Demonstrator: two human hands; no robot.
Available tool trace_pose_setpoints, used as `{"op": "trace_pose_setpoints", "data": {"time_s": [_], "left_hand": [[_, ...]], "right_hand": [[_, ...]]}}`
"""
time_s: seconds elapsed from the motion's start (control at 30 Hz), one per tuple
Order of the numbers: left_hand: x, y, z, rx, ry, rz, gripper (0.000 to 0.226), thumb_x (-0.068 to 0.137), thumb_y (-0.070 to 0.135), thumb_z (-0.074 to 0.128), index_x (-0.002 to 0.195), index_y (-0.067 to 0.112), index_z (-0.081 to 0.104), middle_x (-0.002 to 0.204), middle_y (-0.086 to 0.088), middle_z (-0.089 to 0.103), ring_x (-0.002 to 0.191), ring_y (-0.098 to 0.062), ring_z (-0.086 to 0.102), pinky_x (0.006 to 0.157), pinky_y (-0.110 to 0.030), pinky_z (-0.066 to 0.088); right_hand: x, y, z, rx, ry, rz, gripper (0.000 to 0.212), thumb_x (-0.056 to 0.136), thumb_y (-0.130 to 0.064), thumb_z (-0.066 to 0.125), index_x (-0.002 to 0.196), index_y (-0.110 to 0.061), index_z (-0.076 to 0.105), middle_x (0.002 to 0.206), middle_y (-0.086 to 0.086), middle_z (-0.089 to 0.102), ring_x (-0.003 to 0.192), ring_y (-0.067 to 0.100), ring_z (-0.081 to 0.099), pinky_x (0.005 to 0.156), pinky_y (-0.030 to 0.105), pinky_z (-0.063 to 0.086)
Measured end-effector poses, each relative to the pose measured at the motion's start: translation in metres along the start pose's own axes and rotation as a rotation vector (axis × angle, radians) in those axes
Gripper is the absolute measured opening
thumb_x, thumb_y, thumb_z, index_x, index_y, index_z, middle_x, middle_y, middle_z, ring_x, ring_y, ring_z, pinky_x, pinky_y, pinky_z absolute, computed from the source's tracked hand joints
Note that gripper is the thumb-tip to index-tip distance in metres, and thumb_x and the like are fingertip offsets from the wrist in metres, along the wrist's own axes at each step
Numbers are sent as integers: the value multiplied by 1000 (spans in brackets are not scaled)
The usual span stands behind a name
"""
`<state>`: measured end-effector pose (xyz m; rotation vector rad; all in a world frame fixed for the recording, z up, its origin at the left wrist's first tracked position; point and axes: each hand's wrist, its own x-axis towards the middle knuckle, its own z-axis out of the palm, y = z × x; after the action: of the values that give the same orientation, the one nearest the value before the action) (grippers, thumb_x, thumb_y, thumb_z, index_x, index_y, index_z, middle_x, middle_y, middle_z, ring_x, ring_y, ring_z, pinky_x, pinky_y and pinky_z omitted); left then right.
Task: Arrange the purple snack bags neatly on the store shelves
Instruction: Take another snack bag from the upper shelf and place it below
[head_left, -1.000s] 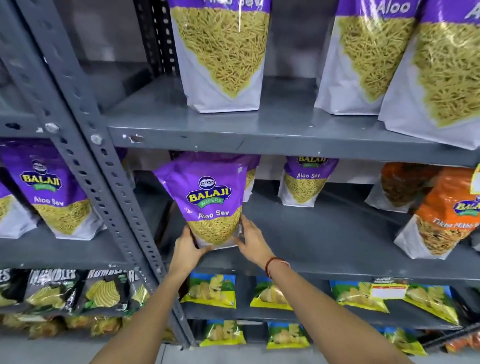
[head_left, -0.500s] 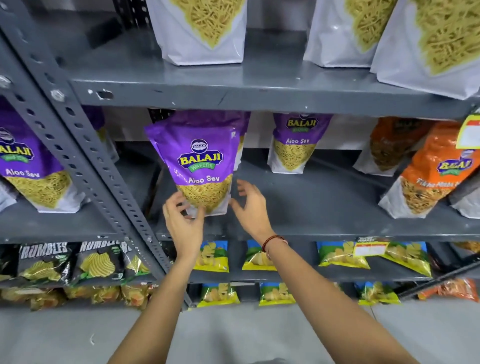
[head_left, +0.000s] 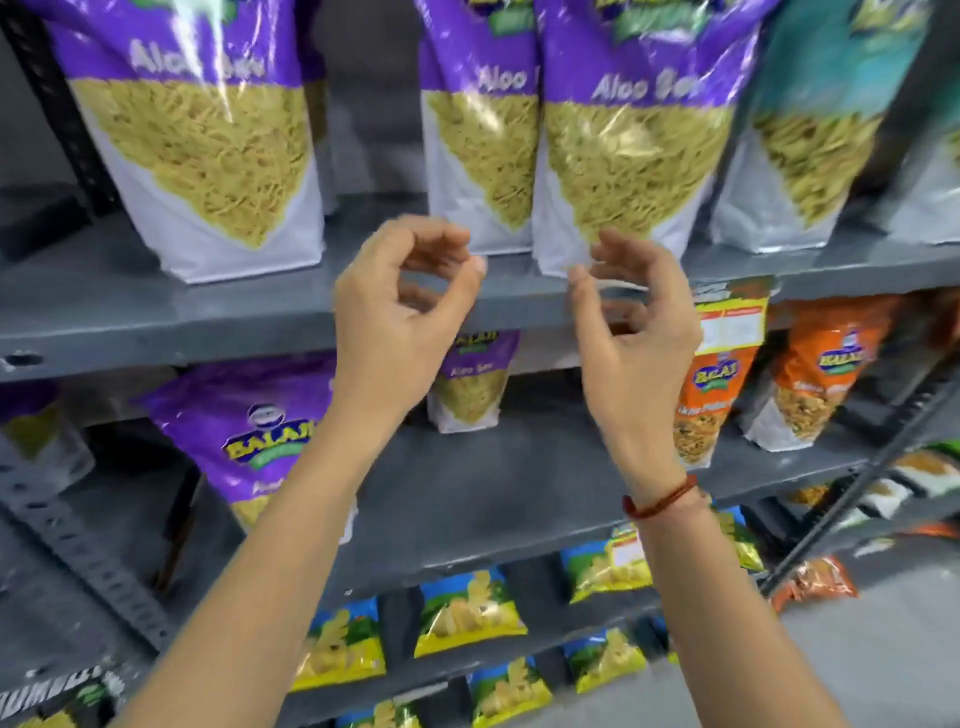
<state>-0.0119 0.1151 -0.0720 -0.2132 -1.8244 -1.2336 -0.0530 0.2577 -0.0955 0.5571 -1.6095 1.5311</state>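
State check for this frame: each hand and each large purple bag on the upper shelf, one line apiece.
Left hand: empty, fingers curled, raised before the shelf edge.
Right hand: empty, fingers loosely open.
Left purple bag: upright, standing alone.
Middle purple bag: upright, partly behind its neighbour.
Right purple bag: upright, overlapping the middle one.

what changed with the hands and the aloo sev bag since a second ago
Both hands let go of the small Aloo Sev bag on the middle shelf and rose. The left hand and right hand now hang empty, fingers curled, before the upper shelf, near the two large Aloo Sev bags. The small bag stays upright; the orange bags are unmoved.
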Motion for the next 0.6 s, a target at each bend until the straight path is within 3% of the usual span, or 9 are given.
{"op": "trace_pose_setpoints", "data": {"time_s": [0.1,0.17,0.27,0.33,0.4,0.47,0.6], "left_hand": [[33,3,29,80,-60,86,25,80,22,66,103,17,59,100,1,59,86,-5,58,61,-12,46],[50,-4,48,165,-123,56,41,80,27,66,117,14,54,110,2,52,97,-10,54,77,-20,47],[64,-17,68,238,-292,-95,57,84,32,62,133,12,40,134,-5,48,117,-17,48,88,-21,37],[66,-20,76,254,-386,-167,58,84,32,62,133,10,40,135,-9,50,120,-22,49,89,-25,37],[64,-19,80,245,-440,-206,58,82,26,66,131,10,40,130,-8,54,116,-23,53,85,-25,38],[64,-17,81,209,-453,-217,63,79,16,70,134,10,38,131,-7,55,117,-21,55,86,-23,38],[62,-13,80,173,-462,-223,71,77,12,72,138,10,36,135,-7,54,120,-21,54,87,-20,39]], "right_hand": [[37,16,-12,-100,108,-50,31,85,-19,65,112,-6,58,106,0,57,96,25,60,78,42,55],[58,31,-18,-173,121,-42,49,82,-32,68,121,-7,53,114,3,54,106,29,57,87,51,50],[81,56,-24,-241,9,108,84,71,-51,75,136,-10,40,130,15,49,125,32,46,104,50,40],[89,64,-28,-198,-104,223,101,62,-62,77,141,-16,34,142,10,45,135,26,40,110,48,37],[93,66,-31,-138,-206,294,101,60,-58,80,142,-22,32,143,0,48,134,16,43,111,41,39],[94,65,-34,-120,-262,309,86,64,-45,84,135,-22,41,129,-7,57,121,10,52,105,31,43],[90,58,-36,-85,-198,289,75,59,-43,87,122,-21,54,118,-8,66,108,5,61,96,28,50]]}}
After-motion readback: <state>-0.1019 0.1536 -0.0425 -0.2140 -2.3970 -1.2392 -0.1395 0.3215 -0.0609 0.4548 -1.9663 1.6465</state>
